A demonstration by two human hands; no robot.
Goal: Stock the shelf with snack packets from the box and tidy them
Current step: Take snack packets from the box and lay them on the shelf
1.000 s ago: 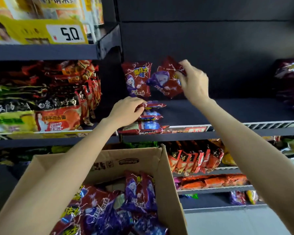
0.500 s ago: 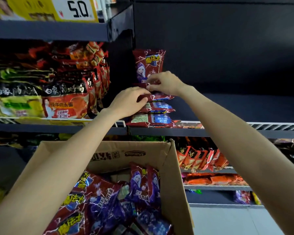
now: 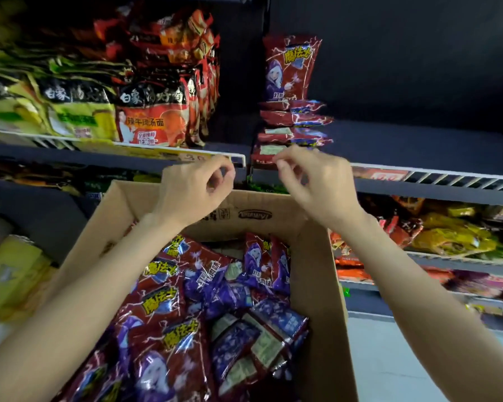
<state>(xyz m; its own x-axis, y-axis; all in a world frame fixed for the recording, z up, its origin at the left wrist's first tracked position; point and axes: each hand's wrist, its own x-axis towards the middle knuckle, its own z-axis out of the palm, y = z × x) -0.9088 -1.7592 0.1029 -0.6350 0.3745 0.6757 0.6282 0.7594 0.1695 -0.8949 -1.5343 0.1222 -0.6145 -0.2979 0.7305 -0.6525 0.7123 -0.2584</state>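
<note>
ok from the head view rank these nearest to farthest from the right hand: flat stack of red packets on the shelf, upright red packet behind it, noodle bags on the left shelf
From the right hand:
1. Flat stack, just above and behind the fingers.
2. Upright red packet, higher, at the back of the stack.
3. Noodle bags, far off to the left.

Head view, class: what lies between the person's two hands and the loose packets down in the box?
In the head view, only the box's far cardboard wall lies between the left hand, the right hand and the loose packets. Neither hand holds anything.
</note>
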